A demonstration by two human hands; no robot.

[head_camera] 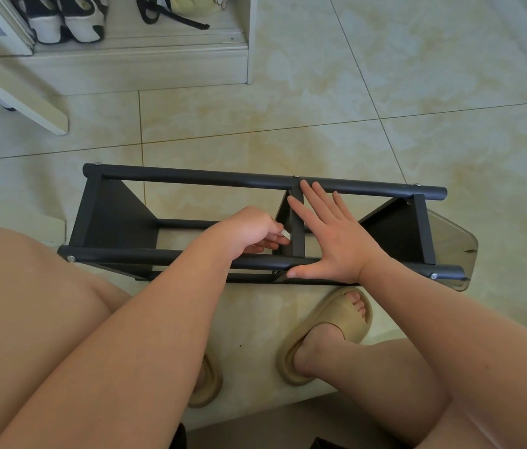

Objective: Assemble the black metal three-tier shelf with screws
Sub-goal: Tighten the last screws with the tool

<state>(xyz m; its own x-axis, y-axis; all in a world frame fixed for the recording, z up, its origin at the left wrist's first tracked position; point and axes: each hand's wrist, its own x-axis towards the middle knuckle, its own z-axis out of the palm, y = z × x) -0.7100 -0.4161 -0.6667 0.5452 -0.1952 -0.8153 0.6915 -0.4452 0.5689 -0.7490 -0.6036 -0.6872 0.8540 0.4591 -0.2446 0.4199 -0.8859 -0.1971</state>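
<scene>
The black metal shelf [190,178] lies on its side on the tiled floor in front of me, its two round posts running left to right with silver screw heads at their ends. Three flat black tiers stand between the posts. My right hand [330,238] lies flat with fingers spread over the middle tier, thumb on the near post. My left hand [249,231] reaches inside the frame just left of the middle tier, fingers curled round a small silvery tool [285,234], mostly hidden in the hand.
My feet in beige slippers [330,332] stand just before the near post, with my knees at either side. A clear plastic piece [456,241] lies under the shelf's right end. A white cabinet [139,59] with shoes stands at the back left.
</scene>
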